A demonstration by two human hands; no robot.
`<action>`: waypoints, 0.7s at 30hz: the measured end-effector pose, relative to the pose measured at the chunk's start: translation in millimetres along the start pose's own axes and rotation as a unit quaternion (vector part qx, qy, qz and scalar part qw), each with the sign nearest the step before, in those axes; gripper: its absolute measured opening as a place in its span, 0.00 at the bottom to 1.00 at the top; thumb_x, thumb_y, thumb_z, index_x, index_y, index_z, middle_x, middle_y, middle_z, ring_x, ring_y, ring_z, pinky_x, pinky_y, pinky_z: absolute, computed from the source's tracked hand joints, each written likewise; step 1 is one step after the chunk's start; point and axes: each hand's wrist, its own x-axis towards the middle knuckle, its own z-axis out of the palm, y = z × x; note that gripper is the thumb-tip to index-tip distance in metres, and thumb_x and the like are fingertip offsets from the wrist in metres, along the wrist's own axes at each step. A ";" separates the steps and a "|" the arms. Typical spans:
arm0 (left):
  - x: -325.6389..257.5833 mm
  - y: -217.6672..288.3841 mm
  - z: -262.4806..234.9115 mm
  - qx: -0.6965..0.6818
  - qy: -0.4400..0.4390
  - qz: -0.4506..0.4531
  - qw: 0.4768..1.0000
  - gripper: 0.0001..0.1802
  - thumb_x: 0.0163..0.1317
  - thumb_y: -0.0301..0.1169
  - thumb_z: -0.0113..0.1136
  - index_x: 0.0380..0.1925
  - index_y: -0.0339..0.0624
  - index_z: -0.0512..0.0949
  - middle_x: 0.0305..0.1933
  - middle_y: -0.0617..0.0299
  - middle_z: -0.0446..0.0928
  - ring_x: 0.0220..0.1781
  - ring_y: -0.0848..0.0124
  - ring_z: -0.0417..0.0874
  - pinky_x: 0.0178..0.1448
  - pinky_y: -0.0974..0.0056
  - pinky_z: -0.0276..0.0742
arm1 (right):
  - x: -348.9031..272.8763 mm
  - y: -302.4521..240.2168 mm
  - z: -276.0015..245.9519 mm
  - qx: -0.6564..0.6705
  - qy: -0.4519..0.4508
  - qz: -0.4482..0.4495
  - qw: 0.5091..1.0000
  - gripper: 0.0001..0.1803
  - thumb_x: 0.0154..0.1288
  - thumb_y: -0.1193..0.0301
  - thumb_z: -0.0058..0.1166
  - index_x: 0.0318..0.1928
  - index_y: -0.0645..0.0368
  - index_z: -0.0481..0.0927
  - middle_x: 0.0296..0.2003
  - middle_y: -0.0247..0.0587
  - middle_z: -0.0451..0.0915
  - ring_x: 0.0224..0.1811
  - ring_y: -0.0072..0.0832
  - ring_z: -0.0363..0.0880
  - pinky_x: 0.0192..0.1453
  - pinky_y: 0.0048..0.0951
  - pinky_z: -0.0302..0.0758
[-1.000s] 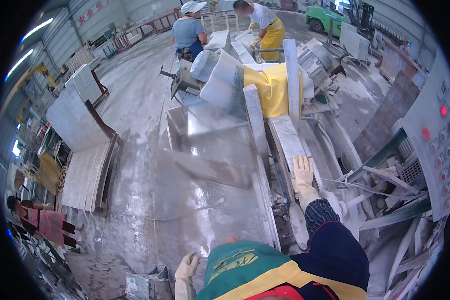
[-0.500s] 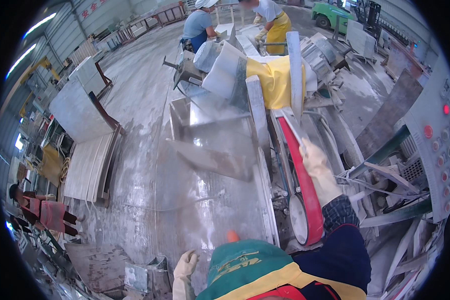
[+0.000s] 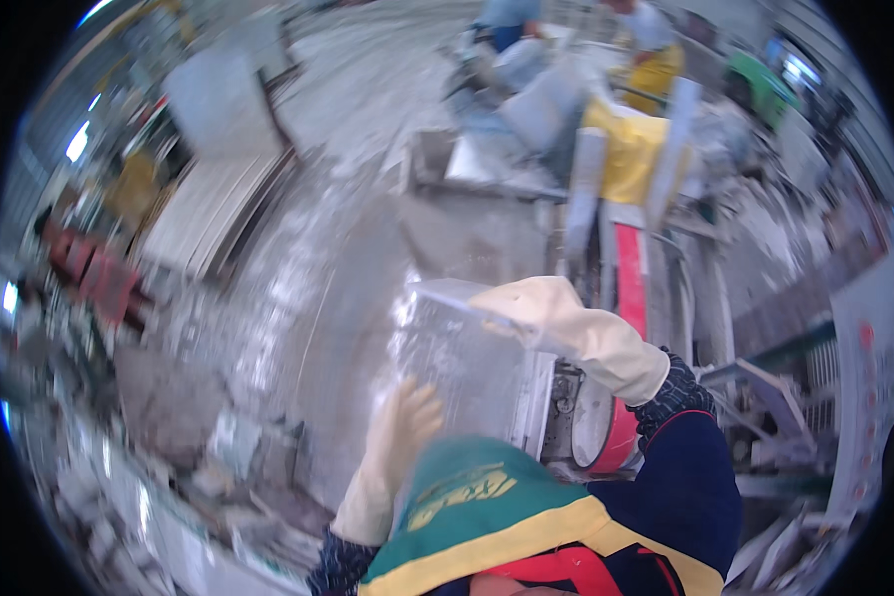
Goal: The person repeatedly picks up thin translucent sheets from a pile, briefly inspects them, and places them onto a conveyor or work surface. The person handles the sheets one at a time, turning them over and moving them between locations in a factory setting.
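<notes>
Our right grip (image 3: 531, 303), in a cream glove (image 3: 621, 353), is clamped on the upper edge of a thin pale slab (image 3: 452, 300), which is in front of our body and left of the red belt (image 3: 631, 268). We see the slab as flat and whitish grey with a straight, bright rim; it is blurred, and we cannot tell where its lower part ends against the wet grey behind it. Our left grip (image 3: 392, 437) has its fingers apart, below the slab's rim in our view, and we cannot tell whether it touches. A green apron (image 3: 482, 497) with yellow trim lies between our two forearms. The belt runs round a pale wheel (image 3: 592, 422) beside our dark right sleeve (image 3: 685, 447). Farther along, a yellow sheet (image 3: 628, 154) is draped between pale upright bars (image 3: 584, 194), standing in the way ahead, and two co-workers (image 3: 656, 65) are beyond. A control panel (image 3: 864, 377) bounds the right side. At left we have a stack of slabs (image 3: 214, 214), a person in a pink apron (image 3: 99, 273) and, lower down, rubble (image 3: 253, 447). Between stack and belt, wet floor (image 3: 343, 228) gives us the widest open stretch
</notes>
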 end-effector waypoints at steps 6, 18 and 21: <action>-72.5 8.3 -33.2 -0.242 0.207 0.134 0.938 0.27 0.76 0.43 0.55 0.69 0.45 0.68 0.66 0.56 0.76 0.65 0.61 0.77 0.65 0.53 0.75 | 57.4 -115.5 120.1 0.034 -0.064 -0.433 0.898 0.23 0.50 0.72 0.63 0.50 0.53 0.86 0.46 0.34 0.87 0.47 0.33 0.87 0.49 0.31 0.86; -320.1 -167.0 -181.1 -0.367 0.487 0.509 0.608 0.26 0.72 0.30 0.58 0.68 0.38 0.67 0.64 0.57 0.77 0.66 0.61 0.77 0.69 0.54 0.73 | 59.7 -327.4 294.0 0.146 -0.279 -0.606 0.730 0.32 0.53 0.74 0.65 0.62 0.57 0.79 0.60 0.50 0.80 0.63 0.49 0.78 0.70 0.47 0.74; -379.4 -241.9 -174.1 -0.362 0.604 0.470 0.533 0.26 0.73 0.31 0.57 0.69 0.41 0.67 0.58 0.61 0.78 0.54 0.67 0.80 0.55 0.60 0.77 | 49.5 -345.6 315.3 0.178 -0.339 -0.549 0.743 0.31 0.58 0.77 0.66 0.64 0.58 0.78 0.61 0.52 0.79 0.64 0.51 0.77 0.70 0.46 0.74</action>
